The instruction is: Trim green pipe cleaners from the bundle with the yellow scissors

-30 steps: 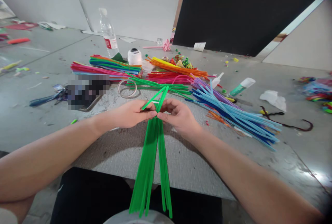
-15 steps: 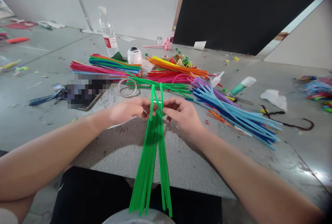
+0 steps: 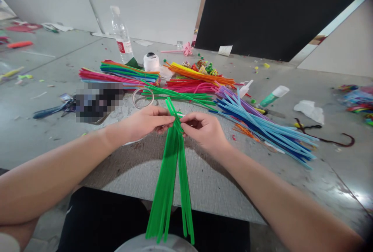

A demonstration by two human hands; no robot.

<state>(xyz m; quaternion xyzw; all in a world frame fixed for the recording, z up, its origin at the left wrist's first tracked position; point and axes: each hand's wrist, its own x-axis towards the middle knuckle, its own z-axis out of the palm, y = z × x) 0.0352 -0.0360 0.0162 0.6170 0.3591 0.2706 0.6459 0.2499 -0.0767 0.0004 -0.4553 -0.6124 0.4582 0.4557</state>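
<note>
Between my hands is a short folded green pipe cleaner [image 3: 171, 107], its two ends pointing up and away from me. My left hand [image 3: 151, 121] pinches it between thumb and fingers. My right hand [image 3: 201, 127] is closed with thumb and forefinger on its lower right part. Beneath them a bundle of long green pipe cleaners [image 3: 164, 178] lies on the grey board, a thinner group splitting off to the right; their near ends stick out over the table edge. A thin white strip shows by my fingertips.
Behind my hands lie more green pipe cleaners [image 3: 186, 97] and a roll of tape [image 3: 142, 97]. Blue pipe cleaners [image 3: 268, 127] spread to the right, near a glue stick [image 3: 274, 96]. A plastic bottle [image 3: 121, 36] stands at the back; a blurred-out phone-like object [image 3: 99, 104] lies left.
The green piece between my hands has come together and tilted left; its ends stood apart and upright before. My left thumb now presses on it from above.
</note>
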